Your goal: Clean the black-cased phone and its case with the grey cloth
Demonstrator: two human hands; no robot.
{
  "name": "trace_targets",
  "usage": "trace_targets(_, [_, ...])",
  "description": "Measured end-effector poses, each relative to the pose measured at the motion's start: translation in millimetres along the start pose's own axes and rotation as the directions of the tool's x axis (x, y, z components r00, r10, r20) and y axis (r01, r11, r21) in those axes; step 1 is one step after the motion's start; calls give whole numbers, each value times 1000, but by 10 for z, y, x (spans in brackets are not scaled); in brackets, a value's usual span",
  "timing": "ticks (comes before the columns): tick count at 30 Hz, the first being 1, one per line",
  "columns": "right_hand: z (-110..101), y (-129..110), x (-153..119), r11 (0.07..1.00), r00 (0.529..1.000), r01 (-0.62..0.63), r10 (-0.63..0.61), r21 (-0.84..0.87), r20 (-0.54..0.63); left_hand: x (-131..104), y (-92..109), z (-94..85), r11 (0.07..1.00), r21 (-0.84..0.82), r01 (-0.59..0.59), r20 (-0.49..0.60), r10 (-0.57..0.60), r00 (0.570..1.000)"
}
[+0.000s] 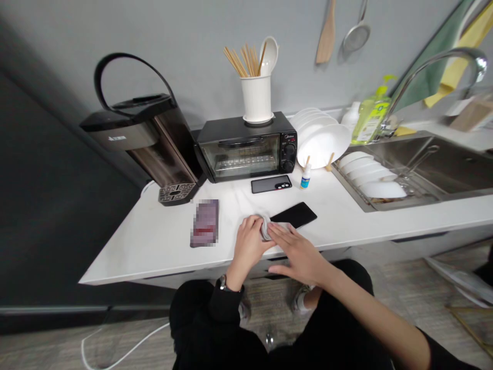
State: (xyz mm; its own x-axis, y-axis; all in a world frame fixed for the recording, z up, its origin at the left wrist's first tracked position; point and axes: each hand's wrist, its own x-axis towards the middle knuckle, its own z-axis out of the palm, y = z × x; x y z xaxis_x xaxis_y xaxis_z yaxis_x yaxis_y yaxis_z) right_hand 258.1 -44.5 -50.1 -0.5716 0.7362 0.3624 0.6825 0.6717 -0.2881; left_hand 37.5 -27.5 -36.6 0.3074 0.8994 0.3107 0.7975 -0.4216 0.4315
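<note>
A light grey cloth is bunched between my hands near the counter's front edge. My left hand has its fingers curled round the cloth's left side. My right hand rests its fingertips on the cloth from the right, with the thumb stretched apart. Just behind them lies a black phone, its near left part covered by the cloth and fingers. Farther back are a dark phone case with camera holes and a small white and blue bottle. To the left lies a pixelated purple object.
A toaster oven carries a white utensil holder. On the left stands a tall water dispenser. White plates stand in a rack beside the sink, which holds bowls. The counter's front edge is close to my knees.
</note>
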Motion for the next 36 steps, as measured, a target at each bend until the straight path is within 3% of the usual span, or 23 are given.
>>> trace_targets(1, [-26, 45, -11, 1000, 1000, -12, 12, 2, 16, -1, 5, -2, 1000, 5, 3, -2, -3, 1000])
trace_targets(4, [-130, 193, -52, 962, 964, -258, 250, -85, -91, -12, 22, -14, 1000, -2, -2, -21, 2, 1000])
trace_targets(5, [-156, 204, -69, 959, 961, -269, 261, -87, -95, -17, 26, -19, 1000, -5, -14, -23, 14, 1000])
trace_targets(9, [-166, -7, -136, 997, 998, -21, 16, 78, 66, -29, 28, -52, 994, 36, -101, 9, 101, 995])
trace_targets(12, [-168, -125, -152, 983, 995, 17, -35, 183, 91, -32, 36, -71, 982, 86, -167, 55, 163, 985])
trace_targets(16, [-265, 58, -161, 973, 993, 41, -64, 226, 96, -54, 55, -70, 965, 113, -236, 57, 230, 971])
trace_targets(23, [-335, 357, -139, 986, 992, 123, -122, 111, -22, -68, 16, -35, 926, 184, -328, 57, 323, 945])
trace_targets(26, [-329, 389, 2, 993, 989, 116, -113, 25, -100, -32, 41, -25, 936, 198, -292, 35, 291, 956])
trace_targets(29, [-318, 396, 221, 993, 982, -7, -15, -118, -187, 35, 62, -7, 967, 130, -218, 14, 218, 976])
trace_targets(33, [-203, 328, 520, 956, 966, -158, 98, -249, -237, 149, 8, 28, 994, -97, -47, 4, 48, 999])
trace_targets(36, [-42, 230, 663, 953, 974, -157, 106, -259, -202, 200, -48, 44, 952, -277, 133, 57, -122, 991])
